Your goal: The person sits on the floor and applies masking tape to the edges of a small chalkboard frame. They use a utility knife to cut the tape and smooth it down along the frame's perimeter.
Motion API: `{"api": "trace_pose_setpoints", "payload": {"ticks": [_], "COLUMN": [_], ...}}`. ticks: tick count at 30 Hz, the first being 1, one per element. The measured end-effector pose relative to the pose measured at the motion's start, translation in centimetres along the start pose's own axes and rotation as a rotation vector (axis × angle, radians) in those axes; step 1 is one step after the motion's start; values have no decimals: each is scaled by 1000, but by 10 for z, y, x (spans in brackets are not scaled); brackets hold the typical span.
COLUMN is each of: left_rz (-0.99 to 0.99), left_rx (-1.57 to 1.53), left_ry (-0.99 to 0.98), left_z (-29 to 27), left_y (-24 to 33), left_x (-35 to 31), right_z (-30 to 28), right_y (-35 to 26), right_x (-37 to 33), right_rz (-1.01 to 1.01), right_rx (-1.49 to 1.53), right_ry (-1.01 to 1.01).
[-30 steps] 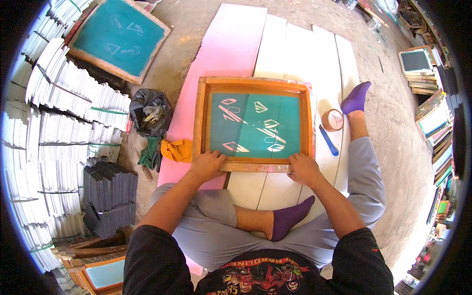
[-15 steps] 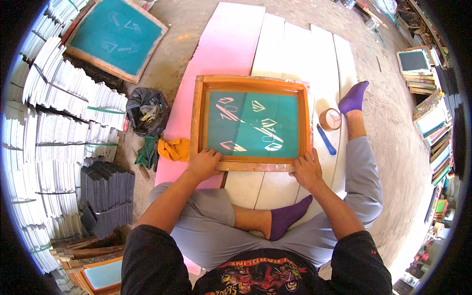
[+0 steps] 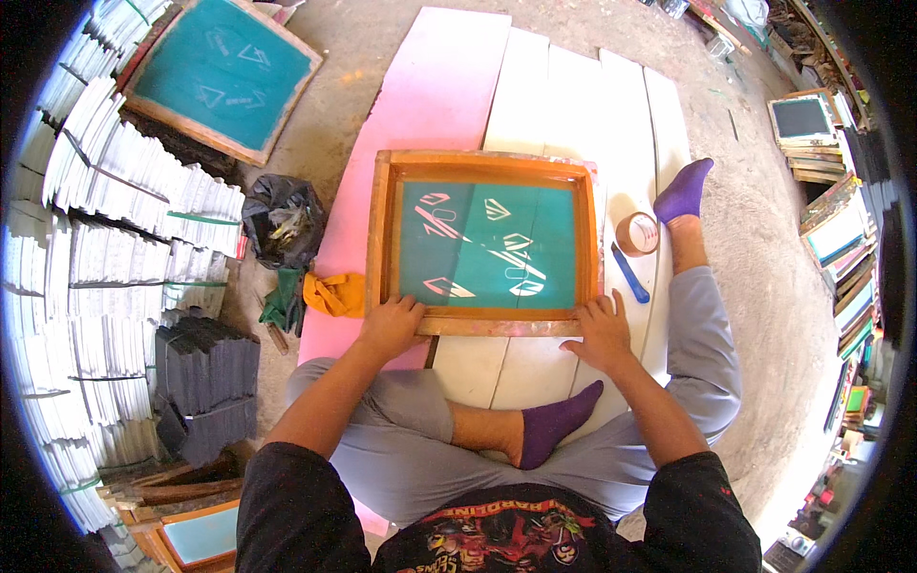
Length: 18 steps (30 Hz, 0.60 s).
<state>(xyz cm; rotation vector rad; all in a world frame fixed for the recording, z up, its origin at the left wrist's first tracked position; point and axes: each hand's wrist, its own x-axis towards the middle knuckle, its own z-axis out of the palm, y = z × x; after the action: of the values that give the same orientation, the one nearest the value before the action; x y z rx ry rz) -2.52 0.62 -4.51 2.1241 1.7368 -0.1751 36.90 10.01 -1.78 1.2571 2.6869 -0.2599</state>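
A silk-screen frame [image 3: 489, 328] with a wooden border and green mesh lies flat in front of me. Pale angular designs show through its mesh. My left hand [image 3: 393, 325] grips the near-left corner, fingers over the wood. At the near-right corner, my right hand [image 3: 604, 334] has its fingers curled on the wood, and its thumb points left just below the near edge. To the right of the frame are a roll of brown tape [image 3: 626, 233] and a blue cutter knife [image 3: 631, 274]. An orange cloth [image 3: 333, 294] lies against the frame's left side.
Pink and white boards [image 3: 435, 76] lie beneath the frame. Left are a black plastic bag [image 3: 284, 219], bundled white stacks [image 3: 105, 258], a dark stack [image 3: 208, 372] and another green screen [image 3: 224, 76]. More frames [image 3: 805, 118] line the right side. My legs flank the boards.
The right thumb has dropped slightly away from the near edge and its fingers have shifted a little. The whole view has moved slightly; the left hand stays at its corner.
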Motion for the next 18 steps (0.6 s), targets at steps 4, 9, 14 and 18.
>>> {"api": "trace_pose_setpoints", "payload": {"ticks": [4, 9, 14, 18], "left_rz": [84, 147, 119, 108], "left_rx": [3, -17, -48, -40], "left_ry": [94, 39, 41, 73], "left_z": [-3, 4, 14, 20], "left_y": [10, 32, 32, 29], "left_x": [6, 20, 27, 24], "right_z": [-28, -33, -19, -12], "right_y": [18, 3, 5, 9], "right_x": [-5, 13, 19, 19], "right_rz": [80, -38, -107, -111], "right_rx": [221, 26, -225, -188], "right_ry": [-91, -201, -196, -218]}}
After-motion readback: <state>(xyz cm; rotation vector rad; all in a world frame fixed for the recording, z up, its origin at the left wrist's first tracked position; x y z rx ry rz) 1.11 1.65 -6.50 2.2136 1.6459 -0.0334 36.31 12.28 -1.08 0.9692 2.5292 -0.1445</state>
